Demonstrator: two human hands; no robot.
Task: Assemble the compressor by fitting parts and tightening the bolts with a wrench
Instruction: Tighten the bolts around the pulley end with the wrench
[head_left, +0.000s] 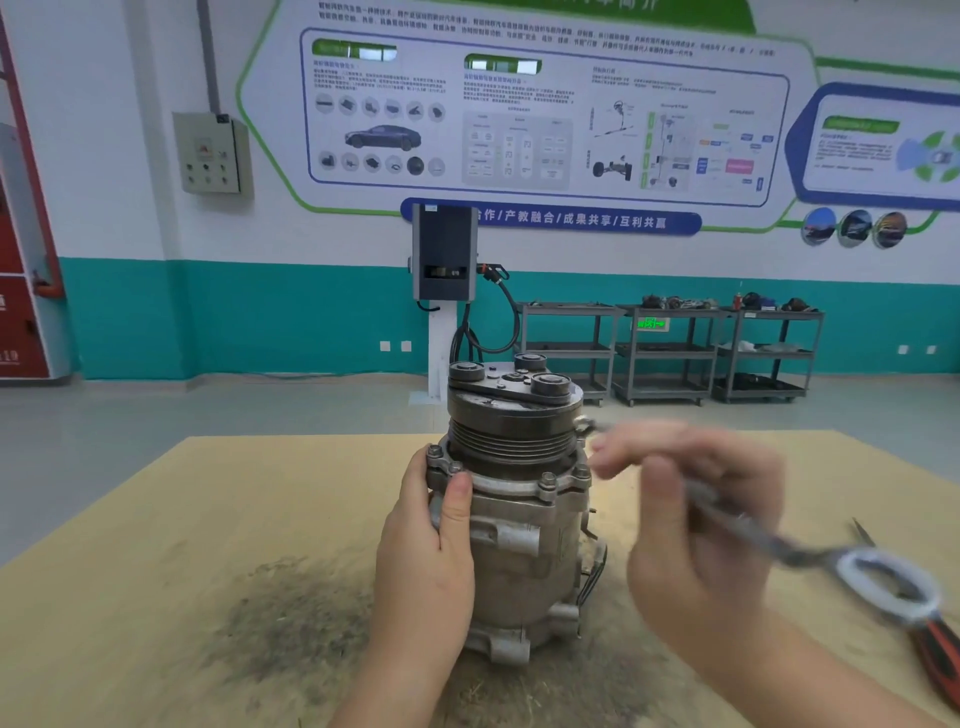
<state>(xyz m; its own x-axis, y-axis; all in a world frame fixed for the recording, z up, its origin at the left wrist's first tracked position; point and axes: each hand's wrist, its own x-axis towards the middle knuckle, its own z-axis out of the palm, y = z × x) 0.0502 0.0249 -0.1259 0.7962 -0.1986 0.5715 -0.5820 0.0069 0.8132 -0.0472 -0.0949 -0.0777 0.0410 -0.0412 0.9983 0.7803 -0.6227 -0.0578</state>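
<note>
The compressor (524, 525) stands upright on the wooden table (156, 571), its grooved pulley and clutch plate on top. Several bolts (546, 480) sit in the flange below the pulley. My left hand (426, 551) grips the compressor's left side, thumb pressed on the flange. My right hand (696, 519), blurred by motion, holds a wrench (779, 540). The wrench's open end reaches toward the compressor's right flange near a bolt, and its ring end (888, 587) sticks out to the lower right.
Pliers with red-black handles (935, 649) lie at the table's right edge. A dark dusty stain (291, 623) marks the table in front of the compressor. Beyond the table stand a charging post (444, 260) and grey shelf carts (670, 353).
</note>
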